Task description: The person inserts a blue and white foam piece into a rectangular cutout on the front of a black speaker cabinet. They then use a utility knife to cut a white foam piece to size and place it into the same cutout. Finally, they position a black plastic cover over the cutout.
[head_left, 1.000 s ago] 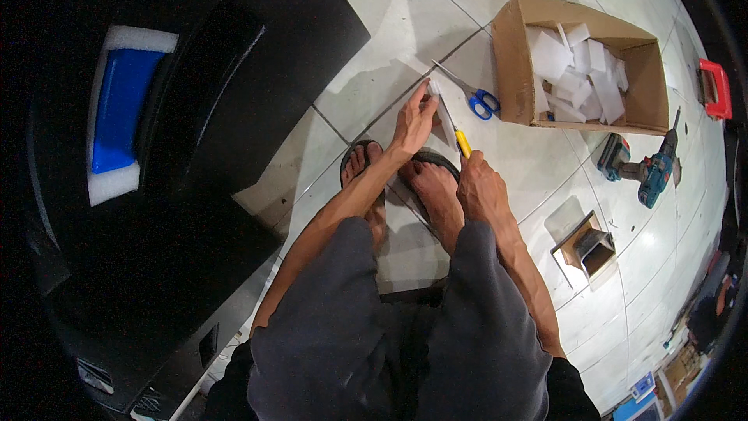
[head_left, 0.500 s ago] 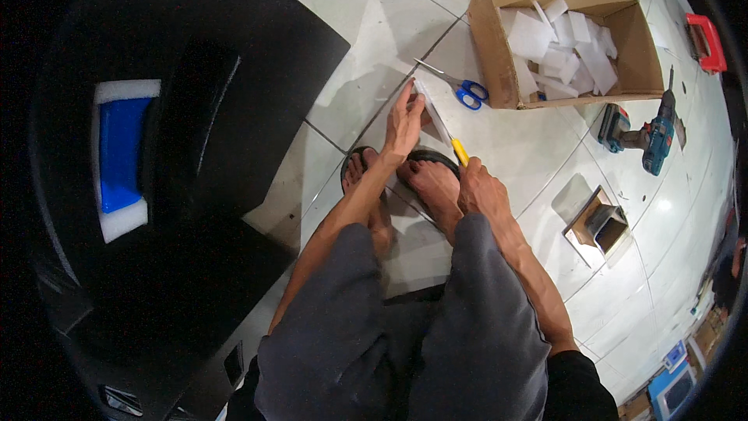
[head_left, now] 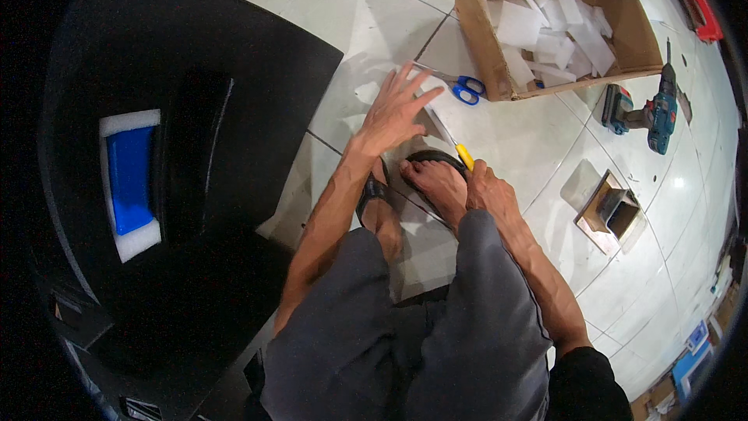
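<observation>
My left hand (head_left: 393,113) is open above the tiled floor, fingers spread, with nothing in its grasp. My right hand (head_left: 492,193), beside my right knee, is closed around a yellow-handled knife (head_left: 464,156). Its thin blade points up and left toward my left hand. A pale, narrow edge lies along the blade; whether it belongs to a white foam piece or to the blade I cannot make out. Just beyond my left fingertips, blue-handled scissors (head_left: 467,90) rest on the floor, their blades partly hidden by those fingers.
A cardboard box (head_left: 487,74) holds several white foam pieces (head_left: 520,26). Right of it lie a cordless drill (head_left: 662,113) and a red-handled tool (head_left: 705,19). A flanged square duct piece (head_left: 608,214) stands nearer. Leftward is a large black panel (head_left: 257,70) with a blue, foam-edged block (head_left: 131,179).
My left hand has lifted away from the pale edge and spread its fingers, shifting slightly left. My right hand keeps the knife in nearly the same place. My left foot has moved back.
</observation>
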A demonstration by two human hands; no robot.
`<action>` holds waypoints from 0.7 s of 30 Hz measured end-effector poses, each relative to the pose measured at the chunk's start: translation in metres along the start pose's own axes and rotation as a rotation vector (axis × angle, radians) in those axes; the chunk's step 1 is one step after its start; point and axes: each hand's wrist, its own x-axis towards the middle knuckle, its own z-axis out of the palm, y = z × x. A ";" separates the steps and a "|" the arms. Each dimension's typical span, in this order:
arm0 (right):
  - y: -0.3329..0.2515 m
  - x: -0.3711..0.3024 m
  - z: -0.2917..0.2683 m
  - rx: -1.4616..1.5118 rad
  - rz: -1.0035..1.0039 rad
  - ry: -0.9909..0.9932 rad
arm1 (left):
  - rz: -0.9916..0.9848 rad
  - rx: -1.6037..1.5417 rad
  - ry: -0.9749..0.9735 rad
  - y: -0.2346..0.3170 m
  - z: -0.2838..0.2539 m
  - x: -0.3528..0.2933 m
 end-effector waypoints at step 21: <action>0.003 -0.001 -0.005 -0.044 -0.040 -0.042 | 0.252 0.091 -0.317 -0.019 0.031 0.035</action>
